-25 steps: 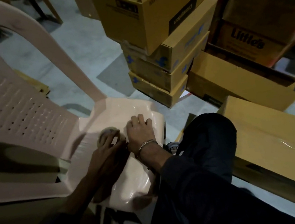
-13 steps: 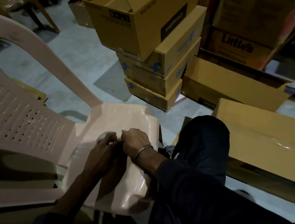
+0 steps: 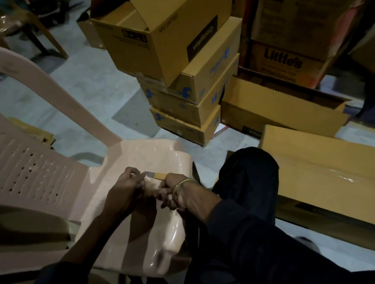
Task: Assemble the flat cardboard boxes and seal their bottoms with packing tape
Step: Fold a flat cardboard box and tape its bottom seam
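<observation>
Pink plastic chair (image 3: pixel 31 165) at left, seat toward centre. Left hand (image 3: pixel 123 192) over seat, fingers curled, grip on tape roll, roll itself hidden under hand. Brown tape strip (image 3: pixel 156 175) stretched between hands. Right hand (image 3: pixel 176 191), bracelet on wrist, pinches strip's other end. Stacked cardboard boxes (image 3: pixel 182 90) behind chair seat on floor. Flat cardboard box (image 3: pixel 341 170) lies at right beside knee.

Dim and grainy, with soft glare on the chair (image 3: pixel 136 157) seat and taped box (image 3: pixel 342 177), deep shadow at lower corners, wide-angle bending toward edges.
</observation>
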{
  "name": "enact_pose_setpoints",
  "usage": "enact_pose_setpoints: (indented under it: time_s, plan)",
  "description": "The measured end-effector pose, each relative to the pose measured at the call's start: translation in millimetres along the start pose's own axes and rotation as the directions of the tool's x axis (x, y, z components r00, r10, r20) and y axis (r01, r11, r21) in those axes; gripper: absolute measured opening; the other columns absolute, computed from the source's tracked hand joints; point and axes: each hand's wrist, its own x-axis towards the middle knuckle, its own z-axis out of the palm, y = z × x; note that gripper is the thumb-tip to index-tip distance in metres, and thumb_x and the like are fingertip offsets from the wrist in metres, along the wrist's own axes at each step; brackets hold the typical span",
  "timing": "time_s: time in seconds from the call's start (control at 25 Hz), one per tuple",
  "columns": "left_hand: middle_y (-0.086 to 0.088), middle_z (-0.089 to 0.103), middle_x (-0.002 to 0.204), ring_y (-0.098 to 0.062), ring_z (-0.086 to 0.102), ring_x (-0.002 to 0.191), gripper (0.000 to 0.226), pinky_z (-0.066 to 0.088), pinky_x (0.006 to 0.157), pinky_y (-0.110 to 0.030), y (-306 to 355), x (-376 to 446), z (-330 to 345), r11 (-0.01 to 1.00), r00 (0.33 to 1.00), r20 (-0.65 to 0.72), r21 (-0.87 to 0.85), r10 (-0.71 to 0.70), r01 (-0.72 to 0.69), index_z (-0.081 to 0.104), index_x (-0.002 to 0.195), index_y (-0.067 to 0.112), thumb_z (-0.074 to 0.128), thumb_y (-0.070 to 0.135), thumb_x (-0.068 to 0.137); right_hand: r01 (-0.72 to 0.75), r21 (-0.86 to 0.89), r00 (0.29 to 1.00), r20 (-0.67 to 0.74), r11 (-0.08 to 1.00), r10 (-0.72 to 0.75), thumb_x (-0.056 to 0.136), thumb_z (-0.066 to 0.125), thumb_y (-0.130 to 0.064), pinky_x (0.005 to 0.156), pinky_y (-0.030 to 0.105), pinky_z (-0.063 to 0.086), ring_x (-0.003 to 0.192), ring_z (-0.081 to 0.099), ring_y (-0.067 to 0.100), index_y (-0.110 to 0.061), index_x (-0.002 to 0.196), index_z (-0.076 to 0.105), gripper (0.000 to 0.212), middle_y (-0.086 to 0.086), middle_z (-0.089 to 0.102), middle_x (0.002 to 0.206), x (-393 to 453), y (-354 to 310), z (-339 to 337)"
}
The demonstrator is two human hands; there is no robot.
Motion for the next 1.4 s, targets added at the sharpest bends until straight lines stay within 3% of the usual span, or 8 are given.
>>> enact_pose_setpoints:
  time_s: [0.16,0.28,0.44,0.6,0.88,1.12,1.28,1.4]
  plan:
    - [0.005,0.053,0.110,-0.026,0.065,0.091,0.046,0.056,0.075,-0.035,6.7,8.1,-1.6,0.990,0.987,0.075,0.022,-0.139,0.138,0.072,0.118,0.016,0.042,0.043,0.097,0.046,0.180,0.998,-0.047,0.983,-0.038,0.090,0.045,-0.005,0.035,0.016,0.040,0.036,0.049,0.017,-0.007,0.089,0.054,0.009,0.016,0.074,0.114,-3.0,-2.9,-21.7]
    - [-0.005,0.059,0.121,-0.027,0.059,0.113,0.035,0.057,0.084,-0.042,28.7,18.9,-18.8,0.976,0.975,0.100,0.107,-0.200,0.189,0.071,0.128,0.018,0.052,0.026,0.100,0.188,0.108,0.980,-0.082,0.976,-0.180,0.096,0.044,-0.003,0.035,0.017,0.044,0.030,0.051,0.019,-0.001,0.079,0.055,0.020,0.019,0.069,0.068,-16.7,-9.2,-39.1]
    - [-0.004,0.061,0.118,-0.028,0.056,0.118,0.029,0.054,0.083,-0.043,86.4,62.4,-35.1,0.997,0.998,0.010,0.042,-0.068,0.067,0.071,0.125,0.024,0.055,0.029,0.101,0.490,-0.067,0.851,-0.181,0.869,-0.493,0.093,0.059,-0.004,0.041,0.021,0.044,0.044,0.057,0.023,0.001,0.087,0.065,0.010,0.019,0.067,0.070,-60.4,-39.2,-88.6]
    - [0.001,0.066,0.105,-0.022,0.063,0.099,0.021,0.053,0.078,-0.037,193.5,136.8,-32.9,0.983,0.992,-0.069,-0.143,0.104,-0.113,0.076,0.110,0.027,0.059,0.030,0.097,0.651,-0.299,0.606,-0.350,0.698,-0.714,0.094,0.061,-0.020,0.059,0.030,0.059,0.058,0.070,0.021,-0.014,0.071,0.071,0.026,0.003,0.074,0.067,-111.2,-61.9,-166.6]
    - [-0.001,0.069,0.105,-0.021,0.065,0.095,0.020,0.054,0.078,-0.037,349.2,211.3,35.5,0.922,0.935,0.101,-0.235,0.340,-0.309,0.077,0.106,0.023,0.060,0.030,0.098,0.446,-0.457,0.476,-0.607,0.770,-0.636,0.098,0.061,-0.027,0.052,0.019,0.055,0.058,0.073,0.014,-0.014,0.081,0.076,0.026,0.001,0.076,0.069,-116.7,-11.1,-331.0]
    - [-0.015,0.043,0.156,-0.032,0.041,0.143,0.064,0.044,0.110,-0.048,356.6,208.0,149.2,0.978,0.903,0.391,-0.172,0.178,-0.119,0.040,0.156,0.018,0.049,0.053,0.103,0.092,-0.569,0.485,-0.691,0.817,-0.536,0.096,0.062,-0.039,0.091,0.041,0.058,0.106,0.069,0.025,-0.023,0.110,0.074,0.024,0.006,0.075,0.105,-81.0,56.1,-460.7]
    - [-0.011,-0.014,0.173,-0.030,-0.010,0.160,0.089,0.013,0.126,-0.053,359.4,186.9,207.4,0.987,0.847,0.531,-0.143,0.017,0.070,-0.004,0.166,0.016,0.031,0.068,0.102,-0.181,-0.733,0.521,-0.637,0.655,-0.569,0.099,0.041,-0.068,0.121,0.049,0.028,0.156,0.018,0.029,-0.025,0.161,0.025,0.077,0.009,0.021,0.168,-51.6,80.7,-506.2]
    - [-0.015,-0.011,0.173,-0.036,0.004,0.159,0.090,0.022,0.123,-0.053,375.7,175.5,223.6,0.980,0.921,0.378,-0.127,-0.092,0.150,-0.008,0.165,0.013,0.024,0.069,0.102,-0.282,-0.811,0.521,-0.578,0.513,-0.627,0.096,0.014,-0.082,0.125,0.056,0.006,0.160,-0.006,0.026,-0.030,0.165,-0.001,0.088,0.008,-0.006,0.173,-21.1,98.2,-502.2]
